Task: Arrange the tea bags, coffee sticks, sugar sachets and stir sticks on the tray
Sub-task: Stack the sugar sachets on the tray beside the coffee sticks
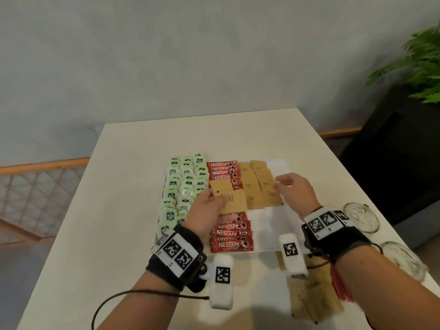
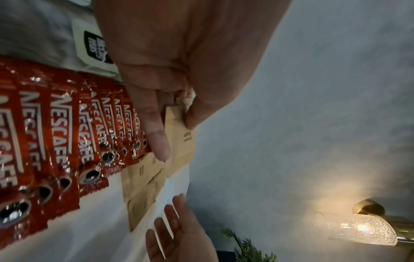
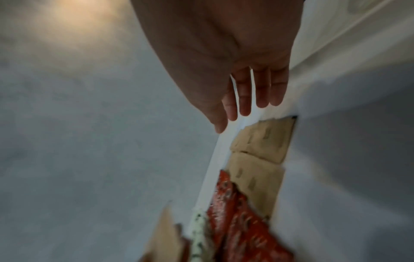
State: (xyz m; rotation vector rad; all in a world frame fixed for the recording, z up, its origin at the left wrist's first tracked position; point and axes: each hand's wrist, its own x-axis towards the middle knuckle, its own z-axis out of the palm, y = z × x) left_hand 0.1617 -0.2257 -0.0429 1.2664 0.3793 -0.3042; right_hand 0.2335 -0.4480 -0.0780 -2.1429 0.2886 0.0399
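A white tray (image 1: 282, 166) on the table carries green tea bags (image 1: 184, 184) at the left, red coffee sticks (image 1: 222, 171) in the middle and brown sugar sachets (image 1: 256, 186) at the right. My left hand (image 1: 209, 206) pinches a few brown sugar sachets (image 1: 229, 198) (image 2: 180, 136) above the coffee sticks (image 2: 74, 134). Over the right-hand sachet column my right hand (image 1: 291, 189) (image 3: 246, 92) hovers with straight, relaxed fingers and holds nothing. The sachets (image 3: 262, 141) lie just below those fingers.
More brown sachets (image 1: 309, 298) and red stir sticks (image 1: 340, 287) lie on the table near me, right of the tray. Two glass bowls (image 1: 362, 216) stand at the table's right edge. A potted plant (image 1: 416, 60) stands beyond, at the right.
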